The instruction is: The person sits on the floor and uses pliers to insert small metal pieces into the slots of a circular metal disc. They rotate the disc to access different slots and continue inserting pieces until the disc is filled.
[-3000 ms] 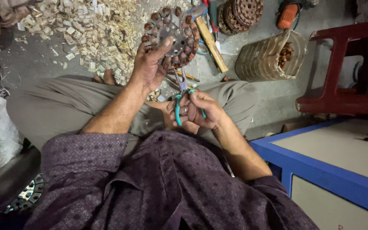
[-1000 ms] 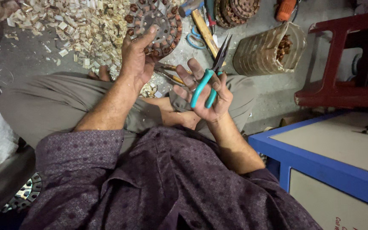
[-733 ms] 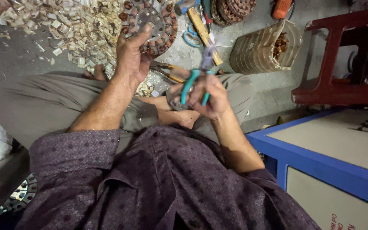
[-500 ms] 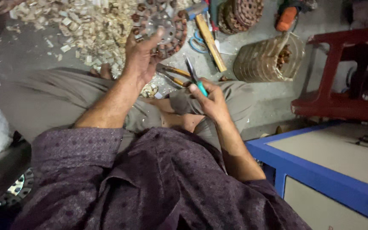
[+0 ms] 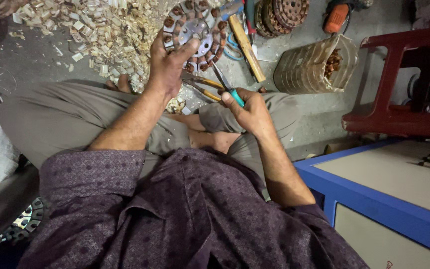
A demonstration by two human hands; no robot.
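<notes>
My left hand [image 5: 167, 62] grips the near rim of a round motor stator [image 5: 195, 32] with copper windings, standing on the floor past my crossed legs. My right hand [image 5: 250, 109] is closed around the teal handles of a pair of pliers [image 5: 227, 87], whose jaws point up toward the stator's lower edge. A second pair of pliers with yellow handles [image 5: 205, 87] lies on the floor between my hands.
A heap of pale insulation scraps [image 5: 100, 30] covers the floor at upper left. A wooden-handled tool [image 5: 247, 47], more stators [image 5: 282, 12], a clear plastic jar [image 5: 314, 65] on its side, a red stool [image 5: 404, 84] and a blue-framed cabinet [image 5: 384, 194] stand to the right.
My right hand turned the teal pliers around in its grip, then lowered them from pointing up at the stator's right side to its lower edge. The left hand stayed on the stator.
</notes>
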